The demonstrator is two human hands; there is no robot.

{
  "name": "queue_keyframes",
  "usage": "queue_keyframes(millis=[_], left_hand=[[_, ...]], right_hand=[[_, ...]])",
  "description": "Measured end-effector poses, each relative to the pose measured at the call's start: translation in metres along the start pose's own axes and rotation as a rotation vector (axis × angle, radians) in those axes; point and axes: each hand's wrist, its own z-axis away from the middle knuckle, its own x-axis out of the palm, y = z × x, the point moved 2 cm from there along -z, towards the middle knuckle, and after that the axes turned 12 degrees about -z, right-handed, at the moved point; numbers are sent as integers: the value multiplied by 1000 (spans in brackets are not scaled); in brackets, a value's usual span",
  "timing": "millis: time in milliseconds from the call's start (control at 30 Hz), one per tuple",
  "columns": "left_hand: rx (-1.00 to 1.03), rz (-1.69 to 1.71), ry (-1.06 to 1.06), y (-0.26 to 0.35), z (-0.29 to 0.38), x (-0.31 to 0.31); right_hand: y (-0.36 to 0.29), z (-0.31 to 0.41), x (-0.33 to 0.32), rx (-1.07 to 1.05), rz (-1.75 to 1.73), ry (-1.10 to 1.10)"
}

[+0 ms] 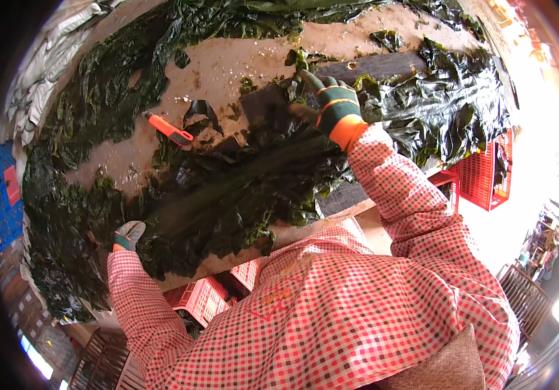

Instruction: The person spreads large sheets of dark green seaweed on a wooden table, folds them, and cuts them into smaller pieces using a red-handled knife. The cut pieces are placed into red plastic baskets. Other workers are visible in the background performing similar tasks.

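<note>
A long, dark green kelp frond stretches across the table in front of me, its middle blurred. At its left end my left hand, in a grey and green glove, is closed on the kelp, with most fingers hidden. My right hand, in a green glove with an orange cuff, is over the frond's far right end. Its fingers are apart, the index stretched toward a small kelp scrap, the thumb blurred. Beneath that hand lies a dark board. An orange utility knife rests on the tabletop between kelp heaps.
Heaped kelp covers the table's far and left sides, and a glossy pile lies at right. Scraps dot the pale tabletop. Red plastic crates stand beyond the right edge, and another crate sits below the near edge.
</note>
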Motion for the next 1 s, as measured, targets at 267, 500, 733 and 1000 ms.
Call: queue_keyframes(millis=[267,500,733,1000], left_hand=[[33,146,98,-15,-43,23],[-163,-166,182,-44,-62,48],[-114,-49,113,-56,-60,19],[70,303,66,-48,-66,-18]], right_hand=[[-23,-56,15,-103,331,-625],[25,-145,4,-16,-967,-108],[-1,-126,-5,-462,-436,84],[35,16,-15,-182,87,-318]])
